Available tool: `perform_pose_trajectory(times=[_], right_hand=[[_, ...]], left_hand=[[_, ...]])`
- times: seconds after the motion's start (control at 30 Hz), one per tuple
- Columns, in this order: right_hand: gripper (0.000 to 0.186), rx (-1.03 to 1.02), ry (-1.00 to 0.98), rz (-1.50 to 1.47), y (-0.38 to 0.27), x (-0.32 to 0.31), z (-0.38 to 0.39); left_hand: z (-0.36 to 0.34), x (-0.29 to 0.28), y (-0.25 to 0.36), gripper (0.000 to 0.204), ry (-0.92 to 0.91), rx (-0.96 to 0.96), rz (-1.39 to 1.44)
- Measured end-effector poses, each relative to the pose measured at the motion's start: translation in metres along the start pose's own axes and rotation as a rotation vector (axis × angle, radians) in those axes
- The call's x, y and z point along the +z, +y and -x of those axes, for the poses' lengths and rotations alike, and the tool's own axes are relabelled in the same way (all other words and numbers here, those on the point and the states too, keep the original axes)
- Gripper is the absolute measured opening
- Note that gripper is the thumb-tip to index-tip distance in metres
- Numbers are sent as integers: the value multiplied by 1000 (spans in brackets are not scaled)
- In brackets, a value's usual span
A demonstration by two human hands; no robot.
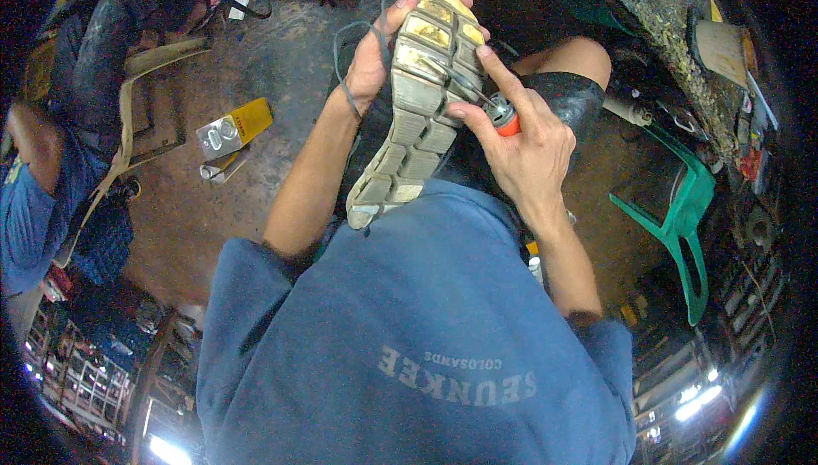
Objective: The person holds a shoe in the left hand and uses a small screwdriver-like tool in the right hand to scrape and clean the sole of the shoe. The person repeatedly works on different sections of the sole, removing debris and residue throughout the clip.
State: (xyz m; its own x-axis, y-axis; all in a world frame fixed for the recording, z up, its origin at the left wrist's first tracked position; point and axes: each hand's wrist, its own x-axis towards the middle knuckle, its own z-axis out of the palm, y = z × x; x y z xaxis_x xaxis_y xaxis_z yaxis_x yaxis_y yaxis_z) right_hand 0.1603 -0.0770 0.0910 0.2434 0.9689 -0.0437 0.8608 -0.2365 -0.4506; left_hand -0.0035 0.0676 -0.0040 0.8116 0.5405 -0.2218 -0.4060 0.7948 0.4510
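A worn shoe (pixel 415 115) lies across my lap with its grey, blocky sole turned up and yellow showing near the toe. My left hand (pixel 375 60) is closed around the toe end from the left side. In my right hand (pixel 528 128) is an awl (pixel 507 122) with an orange handle, a metal collar and a thin shaft. The shaft reaches over the forefoot of the sole, and my right index finger and thumb rest at the shoe's edge. Where the tip ends is hard to make out. A dark lace (pixel 338 60) loops beside my left wrist.
On the brown floor to the left lies a yellow and silver box (pixel 236 130), with a small pale item beside it. A green plastic chair (pixel 682 218) stands at the right. Another person's blue sleeve (pixel 38 218) shows at the far left, near a beige chair frame (pixel 128 115).
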Motion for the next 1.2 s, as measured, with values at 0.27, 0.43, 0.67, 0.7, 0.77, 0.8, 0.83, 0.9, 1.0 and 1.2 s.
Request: perform_pose_trajectory(times=[0.27,0.43,0.67,0.7,0.77,0.8,0.83,0.9,1.0,1.2], right_hand=[[81,29,-46,25,-3,3,1],[82,17,-39,14,-5,7,1],[83,-6,-16,55,-4,13,1],[83,-10,-11,50,-3,14,1],[85,-30,12,47,-1,18,1],[86,-45,28,48,0,20,0],[88,-60,44,49,1,21,0],[88,-67,43,62,2,22,1],[88,-82,42,79,4,20,0],[86,-80,34,26,1,16,-6]], left_hand=[[-2,-3,2,80,-48,-15,37],[0,0,0,79,-4,-41,119],[1,4,-1,77,31,-3,70],[2,5,-1,77,38,-1,46],[2,6,1,77,58,4,-14],[2,6,1,78,73,9,-51],[2,7,2,78,80,10,-81],[1,8,3,77,72,8,-73],[3,9,1,76,95,-15,-67],[0,3,-1,74,23,-12,15]])
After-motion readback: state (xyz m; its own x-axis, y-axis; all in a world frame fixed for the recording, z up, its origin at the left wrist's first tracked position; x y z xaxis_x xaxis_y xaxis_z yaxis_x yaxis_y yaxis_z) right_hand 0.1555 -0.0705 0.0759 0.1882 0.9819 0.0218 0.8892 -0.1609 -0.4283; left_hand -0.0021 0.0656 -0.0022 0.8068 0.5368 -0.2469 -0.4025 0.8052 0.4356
